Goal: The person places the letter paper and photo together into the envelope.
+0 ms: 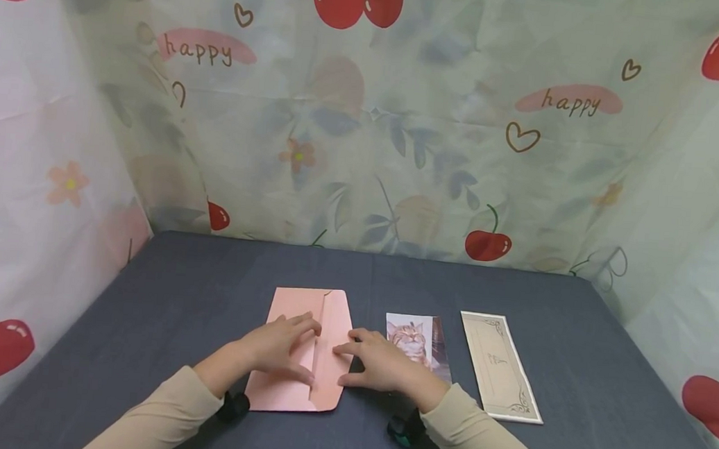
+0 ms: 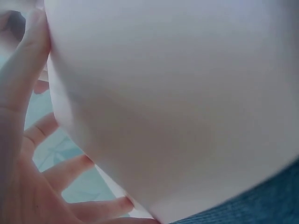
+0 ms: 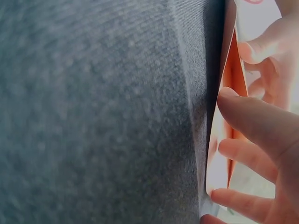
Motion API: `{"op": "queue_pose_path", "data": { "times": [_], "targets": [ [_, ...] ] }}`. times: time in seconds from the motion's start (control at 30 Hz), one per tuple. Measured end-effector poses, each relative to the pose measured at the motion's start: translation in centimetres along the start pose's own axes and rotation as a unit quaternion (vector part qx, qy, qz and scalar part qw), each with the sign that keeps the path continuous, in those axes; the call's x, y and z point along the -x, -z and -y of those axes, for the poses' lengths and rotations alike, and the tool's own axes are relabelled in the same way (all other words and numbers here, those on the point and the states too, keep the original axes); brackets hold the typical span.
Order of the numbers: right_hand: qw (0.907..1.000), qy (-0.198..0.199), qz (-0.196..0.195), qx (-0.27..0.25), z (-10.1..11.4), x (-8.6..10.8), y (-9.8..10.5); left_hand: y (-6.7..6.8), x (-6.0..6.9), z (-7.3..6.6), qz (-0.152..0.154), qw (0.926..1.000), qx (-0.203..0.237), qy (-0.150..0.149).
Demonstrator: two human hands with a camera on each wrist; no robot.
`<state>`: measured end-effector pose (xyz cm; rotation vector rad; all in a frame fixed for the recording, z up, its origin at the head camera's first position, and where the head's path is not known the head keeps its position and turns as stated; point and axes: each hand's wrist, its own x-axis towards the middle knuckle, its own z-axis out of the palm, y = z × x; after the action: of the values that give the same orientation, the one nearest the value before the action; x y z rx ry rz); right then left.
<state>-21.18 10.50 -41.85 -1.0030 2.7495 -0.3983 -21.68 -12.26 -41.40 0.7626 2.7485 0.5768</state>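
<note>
A pink envelope [image 1: 285,393] lies on the dark table with its flap [image 1: 335,320] on the right side. The left hand [image 1: 282,348] rests on the envelope's body, its fingers spread near the edge beside the flap. At the flap's outer edge is the right hand [image 1: 381,362], with thumb and fingertips touching it. In the left wrist view, the spread fingers of the left hand [image 2: 51,177] touch the envelope's pale surface [image 2: 177,102]. The right wrist view has the right hand [image 3: 261,149] with its fingertips against the envelope [image 3: 217,168], whose opening shows a gap.
A cat picture card [image 1: 407,335] lies partly behind the right hand and forearm. Farther right lies a cream card [image 1: 502,367] with ornate corners. The dark table [image 1: 206,269] ends at a patterned curtain [image 1: 362,183] at the back, with more curtain at both sides.
</note>
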Motion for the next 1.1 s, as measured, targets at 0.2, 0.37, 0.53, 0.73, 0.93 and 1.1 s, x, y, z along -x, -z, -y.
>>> {"op": "queue_pose_path", "data": {
  "times": [0.2,0.37,0.53,0.73,0.93,1.1],
  "targets": [
    [0.9990,0.017,-0.023,-0.033,-0.5,0.1,0.2,0.0,0.0,0.0,-0.001,1.0000,0.000,-0.005],
    [0.9963,0.029,-0.047,-0.065,-0.8,0.3,0.4,0.0,-0.1,0.0,0.000,1.0000,-0.002,0.001],
    [0.9921,0.043,-0.079,-0.087,-1.5,0.6,0.6,-0.1,-0.2,0.0,-0.002,1.0000,-0.004,0.001],
    [0.9822,0.048,-0.113,-0.142,-2.7,1.3,0.9,-0.1,-0.2,0.0,-0.005,1.0000,0.001,0.002],
    [0.9711,0.032,-0.128,-0.199,-3.7,2.0,1.0,-0.1,-0.1,-0.1,-0.010,0.9999,-0.002,0.000],
    [0.9654,0.021,-0.141,-0.218,-4.7,2.7,1.0,-0.2,0.0,-0.1,-0.009,0.9999,-0.005,-0.011]
  ]
}}
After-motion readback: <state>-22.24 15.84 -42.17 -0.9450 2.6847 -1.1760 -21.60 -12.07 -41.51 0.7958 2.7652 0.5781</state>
